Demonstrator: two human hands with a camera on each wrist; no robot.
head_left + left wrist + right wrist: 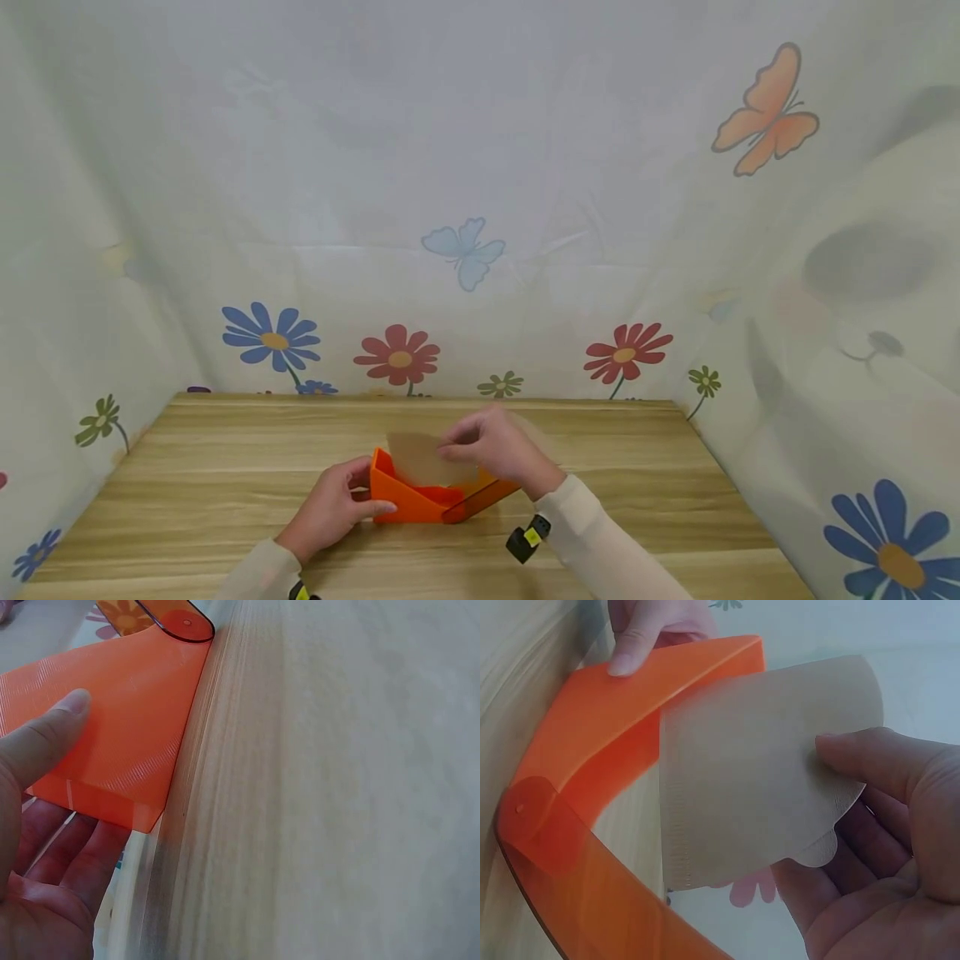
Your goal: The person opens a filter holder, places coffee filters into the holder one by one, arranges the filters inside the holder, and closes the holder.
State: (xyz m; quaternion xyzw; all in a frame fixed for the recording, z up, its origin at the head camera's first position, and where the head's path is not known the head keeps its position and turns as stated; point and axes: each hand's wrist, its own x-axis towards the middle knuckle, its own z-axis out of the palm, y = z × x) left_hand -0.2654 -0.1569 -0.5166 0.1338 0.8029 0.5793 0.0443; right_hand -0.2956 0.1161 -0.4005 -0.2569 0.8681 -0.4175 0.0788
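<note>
An orange plastic box (405, 500) with an open top stands on the table, its see-through orange lid (622, 900) swung out on a hinge. My left hand (330, 507) grips the box's left end; in the left wrist view the thumb lies on one side wall and the fingers curl round the end. Between thumb and fingers, my right hand (501, 450) pinches a brown paper coffee filter (757, 765). Its crimped edge shows in the right wrist view, where a rounded tab sticks out near the fingers. The filter's lower edge is right at the box opening.
The wood-grain table (247, 450) stretches out around the box. A pale curtain (337, 167) printed with flowers and butterflies hangs along the table's back and sides. On my right wrist sits a small black strapped device (528, 537).
</note>
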